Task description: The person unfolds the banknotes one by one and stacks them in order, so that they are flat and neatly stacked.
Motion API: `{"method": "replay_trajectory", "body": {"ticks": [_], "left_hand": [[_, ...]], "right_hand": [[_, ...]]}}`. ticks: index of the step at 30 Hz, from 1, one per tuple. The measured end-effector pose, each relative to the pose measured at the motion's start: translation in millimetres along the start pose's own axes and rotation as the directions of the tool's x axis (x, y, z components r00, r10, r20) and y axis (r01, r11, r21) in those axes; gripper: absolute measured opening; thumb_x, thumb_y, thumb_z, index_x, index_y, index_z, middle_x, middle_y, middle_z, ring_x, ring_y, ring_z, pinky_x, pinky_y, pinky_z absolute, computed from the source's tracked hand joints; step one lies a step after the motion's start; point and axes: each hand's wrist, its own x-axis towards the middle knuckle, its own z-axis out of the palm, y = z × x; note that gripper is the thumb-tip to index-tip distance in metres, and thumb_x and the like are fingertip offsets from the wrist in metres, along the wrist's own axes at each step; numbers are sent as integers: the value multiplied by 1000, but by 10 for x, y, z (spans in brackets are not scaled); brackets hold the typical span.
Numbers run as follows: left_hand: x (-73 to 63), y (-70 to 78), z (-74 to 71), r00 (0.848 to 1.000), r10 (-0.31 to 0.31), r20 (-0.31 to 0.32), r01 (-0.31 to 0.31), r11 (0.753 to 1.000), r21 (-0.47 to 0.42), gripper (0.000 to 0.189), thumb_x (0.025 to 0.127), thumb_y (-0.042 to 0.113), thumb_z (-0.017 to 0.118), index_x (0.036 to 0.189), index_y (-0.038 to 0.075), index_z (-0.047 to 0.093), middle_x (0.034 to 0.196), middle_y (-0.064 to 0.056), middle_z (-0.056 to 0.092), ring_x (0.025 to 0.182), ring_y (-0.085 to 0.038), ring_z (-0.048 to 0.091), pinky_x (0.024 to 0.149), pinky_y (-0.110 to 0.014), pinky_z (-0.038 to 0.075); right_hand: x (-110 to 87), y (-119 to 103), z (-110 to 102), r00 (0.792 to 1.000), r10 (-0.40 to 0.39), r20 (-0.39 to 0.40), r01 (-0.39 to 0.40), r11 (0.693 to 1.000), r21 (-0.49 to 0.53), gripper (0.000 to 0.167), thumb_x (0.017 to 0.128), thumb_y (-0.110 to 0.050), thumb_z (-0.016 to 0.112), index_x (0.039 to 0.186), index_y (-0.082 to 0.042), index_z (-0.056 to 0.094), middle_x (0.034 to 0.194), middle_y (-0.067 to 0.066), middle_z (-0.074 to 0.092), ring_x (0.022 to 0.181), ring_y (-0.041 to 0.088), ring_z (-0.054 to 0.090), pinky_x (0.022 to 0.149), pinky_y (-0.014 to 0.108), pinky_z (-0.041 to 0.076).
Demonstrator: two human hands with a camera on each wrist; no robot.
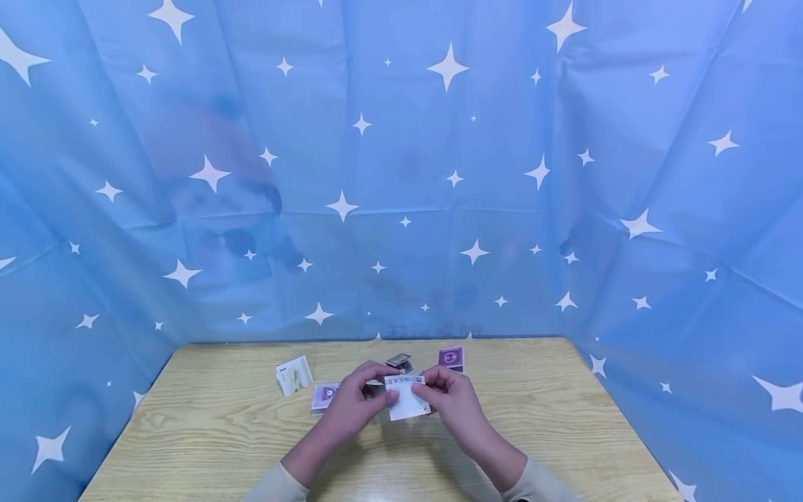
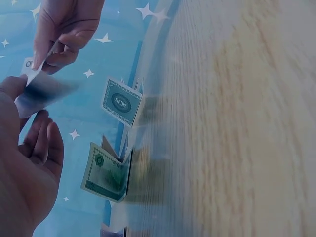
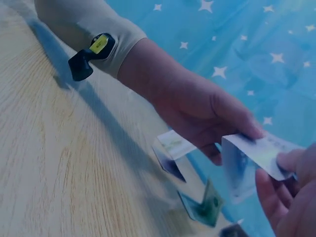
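Note:
Over the table, both hands pinch a folded banknote-like paper (image 1: 408, 397), pale with a row of print along its top edge. My left hand (image 1: 354, 401) grips its left side between thumb and fingers. On the right side, my right hand (image 1: 454, 401) holds it with the thumb on the near face. The right wrist view shows the paper (image 3: 256, 153) bent along a fold, one flap hanging down. A green folded note (image 2: 106, 173) stands on the table near the hands, mostly hidden behind the left hand in the head view.
Other folded notes stand on the wooden table (image 1: 219, 418): a white one (image 1: 293, 376) at left, a purple one (image 1: 323, 399) by the left hand, a dark one (image 1: 399, 360) behind the hands and another purple one (image 1: 451, 358) at right. A blue star-patterned curtain (image 1: 401, 174) hangs behind.

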Motion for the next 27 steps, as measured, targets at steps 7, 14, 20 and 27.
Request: {"method": "replay_trajectory", "body": {"ticks": [7,14,20,27], "left_hand": [[-8,-65,-42,998,48,-35,-48,999,0,29,100,34,84,128,28,78,143,0,69,138,-22,60,118,-52,47],[-42,-96,-101,996,-81,-39,73,983,-170,29,101,18,83,129,13,77,129,-6,75,113,-20,69,98,-29,56],[-72,-105,-106,993,-114,-33,102,961,-258,29,102,10,81,129,4,75,126,-13,74,107,-16,70,91,-24,57],[-102,-91,-94,993,-117,-33,105,963,-247,29,100,10,82,127,4,75,126,-13,74,109,-16,70,93,-24,56]], "right_hand": [[-16,-36,-68,1000,20,-19,-20,1000,21,19,100,-6,81,107,8,70,90,8,71,80,20,69,67,31,63],[-39,-50,-124,998,40,-40,-38,998,52,17,99,-2,80,104,8,68,86,6,67,77,17,66,65,31,63],[-54,-47,-131,997,64,-45,-61,997,55,15,100,-2,79,103,7,68,86,5,65,78,17,66,66,31,63],[-75,-14,-164,999,49,-22,-49,999,21,18,98,-1,80,109,7,68,90,7,69,79,17,66,67,28,61]]}}
